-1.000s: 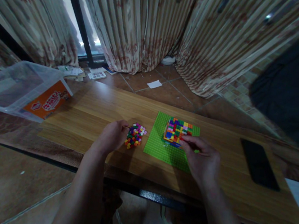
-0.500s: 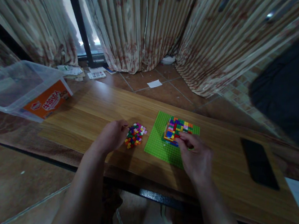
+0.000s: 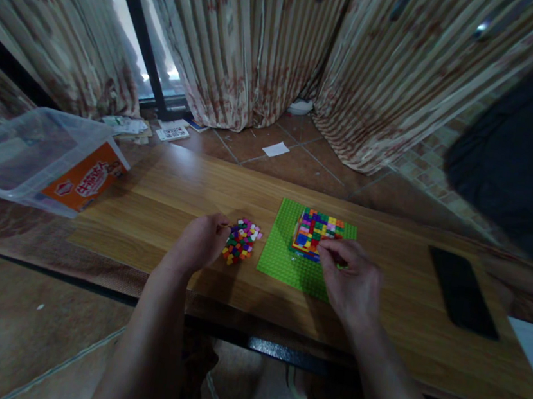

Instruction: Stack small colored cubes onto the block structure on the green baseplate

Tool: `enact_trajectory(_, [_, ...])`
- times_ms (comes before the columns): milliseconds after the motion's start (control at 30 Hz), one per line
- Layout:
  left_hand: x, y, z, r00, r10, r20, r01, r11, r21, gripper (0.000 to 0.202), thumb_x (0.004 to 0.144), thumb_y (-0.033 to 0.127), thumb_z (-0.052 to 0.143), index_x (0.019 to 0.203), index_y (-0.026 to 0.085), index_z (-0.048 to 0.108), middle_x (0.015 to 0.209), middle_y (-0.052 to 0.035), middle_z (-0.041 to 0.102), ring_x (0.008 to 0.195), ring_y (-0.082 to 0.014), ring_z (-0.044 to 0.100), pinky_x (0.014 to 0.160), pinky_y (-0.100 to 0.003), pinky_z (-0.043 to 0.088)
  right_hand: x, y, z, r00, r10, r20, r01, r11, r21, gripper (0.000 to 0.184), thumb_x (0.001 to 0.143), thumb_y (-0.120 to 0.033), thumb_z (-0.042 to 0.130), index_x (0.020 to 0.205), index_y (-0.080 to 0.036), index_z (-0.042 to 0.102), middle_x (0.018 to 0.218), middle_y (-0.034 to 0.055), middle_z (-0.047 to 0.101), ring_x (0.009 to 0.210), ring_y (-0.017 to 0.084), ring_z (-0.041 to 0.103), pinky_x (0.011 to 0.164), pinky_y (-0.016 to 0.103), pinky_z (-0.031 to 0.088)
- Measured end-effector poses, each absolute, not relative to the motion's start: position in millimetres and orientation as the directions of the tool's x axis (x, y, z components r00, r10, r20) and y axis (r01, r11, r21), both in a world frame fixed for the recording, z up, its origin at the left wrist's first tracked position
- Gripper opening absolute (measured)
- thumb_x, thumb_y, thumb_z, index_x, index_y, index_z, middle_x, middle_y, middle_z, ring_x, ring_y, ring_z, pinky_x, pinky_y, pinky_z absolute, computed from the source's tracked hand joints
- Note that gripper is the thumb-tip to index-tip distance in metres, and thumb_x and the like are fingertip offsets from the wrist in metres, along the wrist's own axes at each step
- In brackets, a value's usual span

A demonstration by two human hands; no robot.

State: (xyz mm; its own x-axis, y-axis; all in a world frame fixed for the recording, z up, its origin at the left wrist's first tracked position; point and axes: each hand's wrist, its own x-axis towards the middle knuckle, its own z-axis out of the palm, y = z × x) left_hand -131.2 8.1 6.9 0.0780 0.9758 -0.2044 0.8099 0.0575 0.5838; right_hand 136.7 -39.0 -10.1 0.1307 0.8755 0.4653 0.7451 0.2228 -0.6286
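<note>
A green baseplate lies on the wooden table with a block of many-coloured small bricks built on its far right part. My right hand rests on the plate's near right corner, fingers curled and pinched against the near edge of the brick block; what they pinch is hidden. A small heap of loose coloured bricks lies left of the plate. My left hand sits just left of the heap, fingers curled in a loose fist with fingertips at the heap's edge.
A clear plastic box with an orange label lies on its side at the table's left end. A black phone lies flat at the right. Curtains, scattered papers and tiled floor are beyond the table.
My right hand has shifted slightly left and inward along the near edge of the brick block. My left hand has stayed by the loose heap.
</note>
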Motion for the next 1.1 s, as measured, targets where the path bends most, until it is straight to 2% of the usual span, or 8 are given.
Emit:
enact_trajectory(333, [-132.3, 8.2, 5.4, 0.086, 0.982, -0.167, 0.815, 0.027, 0.579, 0.022, 0.089, 0.020, 0.049, 0.072, 0.018, 0.061, 0.064, -0.0012, 0.059, 0.062, -0.0146, 0.053, 0.061, -0.024, 0.035, 135.6, -38.9, -8.3, 0.068, 0.846, 0.528, 0.786, 0.281, -0.550, 0.020, 0.091, -0.028, 0.059, 0.078, -0.024, 0.074, 0.085, 0.0034, 0.073, 0.079, 0.020, 0.069, 0.077, 0.035, 0.055])
enact_trajectory(633, [-133.4, 8.3, 2.8, 0.081, 0.981, -0.178, 0.804, 0.041, 0.594, 0.021, 0.089, 0.022, 0.049, 0.076, 0.018, 0.065, 0.065, -0.0027, 0.062, 0.063, -0.0160, 0.056, 0.060, -0.025, 0.035, 134.8, -38.9, -7.1, 0.077, 0.858, 0.508, 0.778, 0.267, -0.568, 0.018, 0.089, -0.023, 0.061, 0.077, -0.023, 0.073, 0.083, 0.0023, 0.073, 0.075, 0.019, 0.069, 0.074, 0.033, 0.055])
enact_trajectory(867, [-132.8, 8.0, 4.5, 0.055, 0.981, -0.188, 0.805, 0.067, 0.589, 0.020, 0.090, 0.019, 0.049, 0.079, 0.017, 0.066, 0.065, -0.0031, 0.064, 0.063, -0.0157, 0.057, 0.060, -0.024, 0.037, 120.0, -54.3, -1.5, 0.169, 0.775, 0.609, 0.715, 0.328, -0.617, 0.009, 0.091, -0.023, 0.064, 0.088, -0.023, 0.072, 0.083, 0.0010, 0.071, 0.068, 0.015, 0.064, 0.068, 0.029, 0.052])
enact_trajectory(933, [-132.4, 8.0, 4.8, 0.051, 0.979, -0.197, 0.806, 0.076, 0.587, 0.022, 0.091, 0.018, 0.048, 0.080, 0.017, 0.068, 0.067, -0.0040, 0.066, 0.065, -0.0157, 0.059, 0.061, -0.024, 0.038, 109.3, -59.3, -2.3, 0.127, 0.793, 0.596, 0.696, 0.357, -0.622, 0.009, 0.091, -0.021, 0.064, 0.088, -0.023, 0.072, 0.081, 0.0000, 0.070, 0.066, 0.014, 0.063, 0.067, 0.028, 0.051])
enact_trajectory(1100, [-130.2, 6.7, 7.7, 0.028, 0.972, -0.234, 0.812, 0.114, 0.572, 0.025, 0.091, 0.014, 0.045, 0.086, 0.015, 0.070, 0.072, -0.0064, 0.070, 0.068, -0.0165, 0.063, 0.062, -0.023, 0.042, 78.3, -66.7, -20.6, -0.126, 0.881, 0.455, 0.648, 0.421, -0.635, 0.013, 0.093, -0.017, 0.060, 0.088, -0.021, 0.071, 0.080, 0.0014, 0.071, 0.075, 0.016, 0.067, 0.069, 0.027, 0.052])
